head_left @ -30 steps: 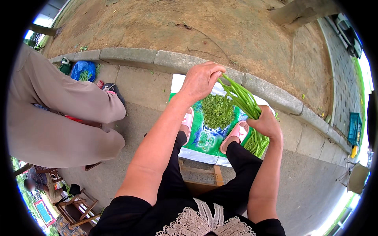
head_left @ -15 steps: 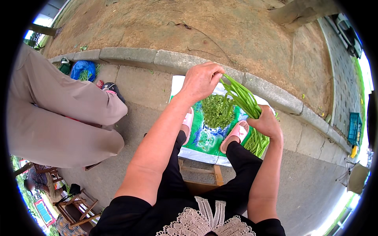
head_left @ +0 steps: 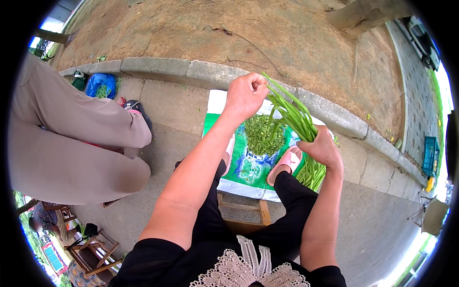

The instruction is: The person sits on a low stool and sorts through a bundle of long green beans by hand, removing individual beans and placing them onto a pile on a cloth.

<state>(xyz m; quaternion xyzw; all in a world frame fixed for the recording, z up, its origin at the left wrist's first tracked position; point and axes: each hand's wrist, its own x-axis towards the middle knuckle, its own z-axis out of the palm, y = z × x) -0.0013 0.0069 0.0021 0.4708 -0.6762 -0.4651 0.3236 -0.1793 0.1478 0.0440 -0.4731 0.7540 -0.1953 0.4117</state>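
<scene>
My left hand (head_left: 246, 95) is closed in a pinch at the upper tips of a bunch of long green stems (head_left: 296, 117). My right hand (head_left: 319, 146) grips the bunch lower down. Below them a pile of small cut greens (head_left: 263, 136) lies on a green and white printed sack (head_left: 217, 103) spread on the ground. A heap of more stems (head_left: 311, 176) sits at its right side, partly behind my right arm. My feet in pink sandals (head_left: 286, 163) rest on the sack, either side of the cut greens.
At left are another person's legs (head_left: 76, 158), a blue bag of greens (head_left: 101, 82) and wooden chairs (head_left: 98, 251), with someone seated behind. A stone curb (head_left: 158, 67) and dirt ground lie ahead. A teal crate (head_left: 430, 155) and folding seat (head_left: 434, 215) stand at right.
My left hand has shifted slightly up, its fingers curling more tightly, and the stem tips now stick up higher beside it. My right hand has barely moved.
</scene>
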